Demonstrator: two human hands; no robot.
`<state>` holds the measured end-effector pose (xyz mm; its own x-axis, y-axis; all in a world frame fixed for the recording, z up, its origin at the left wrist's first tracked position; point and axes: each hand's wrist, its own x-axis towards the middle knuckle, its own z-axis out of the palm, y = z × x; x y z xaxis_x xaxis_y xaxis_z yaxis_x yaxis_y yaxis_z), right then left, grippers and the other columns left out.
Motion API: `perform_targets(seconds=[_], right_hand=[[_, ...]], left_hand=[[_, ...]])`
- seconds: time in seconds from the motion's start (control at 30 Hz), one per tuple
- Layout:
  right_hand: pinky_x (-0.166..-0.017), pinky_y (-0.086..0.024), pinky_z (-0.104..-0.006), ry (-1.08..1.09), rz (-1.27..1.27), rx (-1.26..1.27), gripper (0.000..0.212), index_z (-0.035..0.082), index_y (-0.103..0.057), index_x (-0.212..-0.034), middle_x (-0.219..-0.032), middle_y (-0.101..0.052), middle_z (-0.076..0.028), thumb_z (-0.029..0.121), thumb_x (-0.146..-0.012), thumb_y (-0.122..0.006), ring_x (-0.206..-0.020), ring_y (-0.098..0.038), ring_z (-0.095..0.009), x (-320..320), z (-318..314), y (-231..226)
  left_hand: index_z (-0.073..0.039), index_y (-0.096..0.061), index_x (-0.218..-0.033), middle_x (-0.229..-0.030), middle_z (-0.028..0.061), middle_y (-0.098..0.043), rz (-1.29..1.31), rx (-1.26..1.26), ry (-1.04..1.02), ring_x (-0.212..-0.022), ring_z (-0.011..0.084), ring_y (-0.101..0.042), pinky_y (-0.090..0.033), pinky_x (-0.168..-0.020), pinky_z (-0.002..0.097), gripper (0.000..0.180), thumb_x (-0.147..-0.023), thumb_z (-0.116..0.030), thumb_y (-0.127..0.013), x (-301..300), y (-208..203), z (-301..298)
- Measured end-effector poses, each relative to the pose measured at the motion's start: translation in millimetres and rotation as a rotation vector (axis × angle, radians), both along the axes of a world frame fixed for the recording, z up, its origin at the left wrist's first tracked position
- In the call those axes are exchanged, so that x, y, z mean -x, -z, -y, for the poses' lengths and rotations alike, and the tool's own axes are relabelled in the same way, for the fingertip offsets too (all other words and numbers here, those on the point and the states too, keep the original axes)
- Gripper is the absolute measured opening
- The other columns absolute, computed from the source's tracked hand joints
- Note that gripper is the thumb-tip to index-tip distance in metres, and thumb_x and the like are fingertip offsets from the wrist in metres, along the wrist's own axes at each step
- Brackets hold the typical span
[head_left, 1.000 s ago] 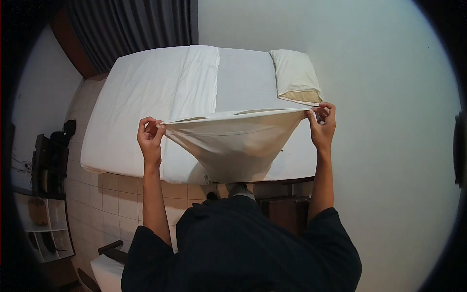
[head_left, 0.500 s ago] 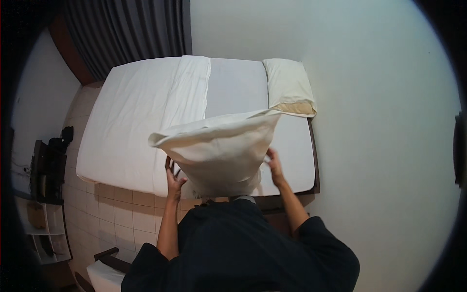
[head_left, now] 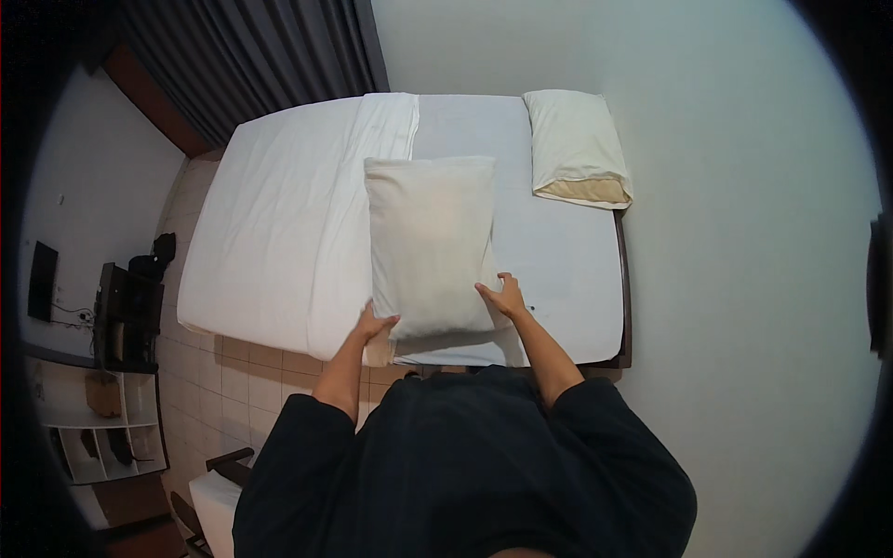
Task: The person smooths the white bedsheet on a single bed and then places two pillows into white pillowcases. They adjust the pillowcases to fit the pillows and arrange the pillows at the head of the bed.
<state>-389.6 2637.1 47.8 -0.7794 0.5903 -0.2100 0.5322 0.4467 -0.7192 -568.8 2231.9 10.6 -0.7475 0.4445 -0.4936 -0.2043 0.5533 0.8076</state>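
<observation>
Room: grey wall on our right, dark curtain [head_left: 270,56] at the far left corner, tiled floor [head_left: 200,367] and open shelves [head_left: 88,423] on our left.
Bed: white bed [head_left: 279,232] with a folded-back sheet band; second pillow [head_left: 577,149] near the wall, its bare tan end showing.
Pillow: cased pillow [head_left: 430,244] lies flat across the mattress, its near end close to the bed's edge.
Grip: our left hand [head_left: 374,325] and right hand [head_left: 507,298] rest spread and open against its near corners, clasping nothing.
Risk: we judge a careless shove could skew it, or a pull could drag it over the near edge.
Change: half a second ago we held it raised in the air; now it lies on the bed.
</observation>
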Motion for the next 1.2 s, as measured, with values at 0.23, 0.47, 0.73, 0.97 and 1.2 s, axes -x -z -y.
perform_targets(seconds=[0.23, 0.47, 0.73, 0.97, 1.2], right_hand=[[-0.089, -0.060, -0.0372, 0.058, 0.015, 0.467, 0.083, -0.001, -0.061, -0.144, -0.116, -0.075, -0.013, 0.050, -0.087, -0.093, -0.094, -0.072, -0.023, -86, -19, 63], [-0.068, -0.056, -0.0300, 0.039, 0.079, 0.624, 0.054, 0.000, -0.069, -0.133, -0.105, -0.074, -0.007, 0.028, -0.093, -0.091, -0.085, -0.068, -0.013, -157, -54, 78], [-0.069, -0.055, -0.0318, 0.131, 0.031, 0.753, 0.033, 0.003, -0.078, -0.113, -0.092, -0.075, -0.004, 0.030, -0.096, -0.088, -0.079, -0.068, -0.013, -134, -16, 57], [-0.061, -0.050, -0.0373, 0.190, 0.007, 0.107, 0.034, 0.002, -0.078, -0.086, -0.069, -0.069, -0.004, 0.033, -0.097, -0.086, -0.062, -0.061, -0.015, -140, 28, 75], [-0.069, -0.057, -0.0407, -0.175, 0.273, 0.289, 0.036, 0.002, -0.081, -0.089, -0.075, -0.077, -0.011, 0.036, -0.095, -0.086, -0.070, -0.071, -0.021, -155, 17, 15]], left_hand=[[-0.005, -0.053, -0.153, -0.105, 0.0101, -0.073, 0.269, -0.074, -0.447, -0.086, 0.0185, -0.072, -0.058, -0.072, 0.0310, 0.069, -0.106, -0.053, -0.073, -107, 4, -8], [-0.011, -0.071, -0.105, -0.089, -0.0004, -0.064, 0.093, -0.214, -0.695, -0.082, 0.0118, -0.065, -0.050, -0.067, 0.0252, 0.023, -0.114, -0.031, -0.065, -115, 21, 46], [-0.011, -0.069, -0.135, -0.124, 0.0038, -0.075, 0.116, -0.054, -0.583, -0.106, 0.0171, -0.074, -0.054, -0.080, 0.0341, 0.042, -0.103, -0.036, -0.080, -99, -21, 46], [-0.005, -0.076, -0.106, -0.094, 0.0052, -0.076, 0.042, 0.031, -0.221, -0.083, 0.0140, -0.077, -0.055, -0.068, 0.0305, 0.017, -0.103, -0.021, -0.080, -54, 10, 81], [-0.002, -0.075, -0.102, -0.090, 0.0063, -0.076, 0.259, 0.083, -0.013, -0.073, 0.0135, -0.071, -0.055, -0.066, 0.0297, 0.022, -0.100, -0.022, -0.083, -23, 6, 122]])
